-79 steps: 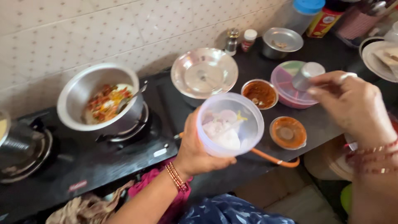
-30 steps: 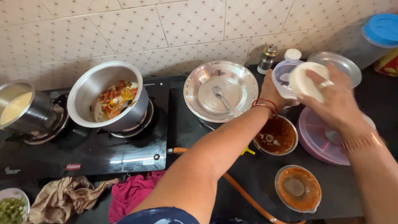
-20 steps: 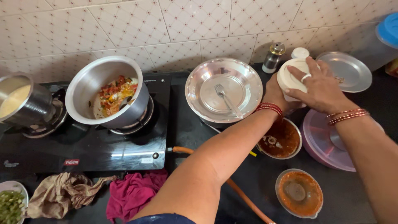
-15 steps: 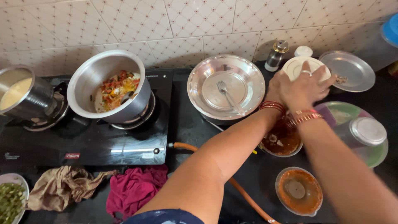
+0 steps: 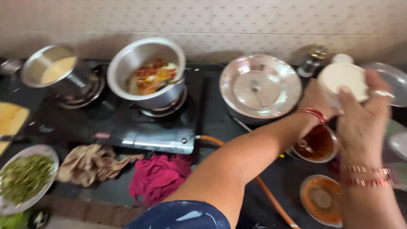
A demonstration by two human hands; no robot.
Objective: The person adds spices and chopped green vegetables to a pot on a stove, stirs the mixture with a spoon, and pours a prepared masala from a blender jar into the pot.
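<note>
Tiled wall [image 5: 203, 21] at the back, black worktop [image 5: 220, 127] below it, gas stove [image 5: 127, 127] used as the landmark.

On the stove: big steel pot [image 5: 146, 72] with red and yellow chopped vegetables on the right burner, smaller steel pot [image 5: 55, 72] with pale liquid on the left burner.

Right of the stove: wide steel lid [image 5: 259, 87] lying knob-up, then a steel bowl of dark red paste [image 5: 316, 146], and nearer the worktop's front edge a round orange-rimmed container [image 5: 321, 199]. An orange gas hose [image 5: 263, 191] runs from the stove's right front corner toward the front edge.

In front of the stove: magenta cloth [image 5: 159, 176] and beige cloth [image 5: 91, 163], crumpled, just beside each other. Far left of the stove: plate of chopped green beans [image 5: 25, 178].

Thing in hand: white round container [image 5: 342, 80], far right of the stove near the wall, beside the steel lid. Left hand [image 5: 316, 99] reaches across and grips its lower side; fingers mostly hidden behind it, cannot tell how they sit. Right hand [image 5: 364, 114] is on top, fingers [image 5: 345, 95] curled over the white lid's rim, pressing on it. Frame is motion-blurred here.

Judgement: the step is closing or twisting that lid. The next move calls for the left hand holding the body steady while the right turns or presses evenly.
</note>
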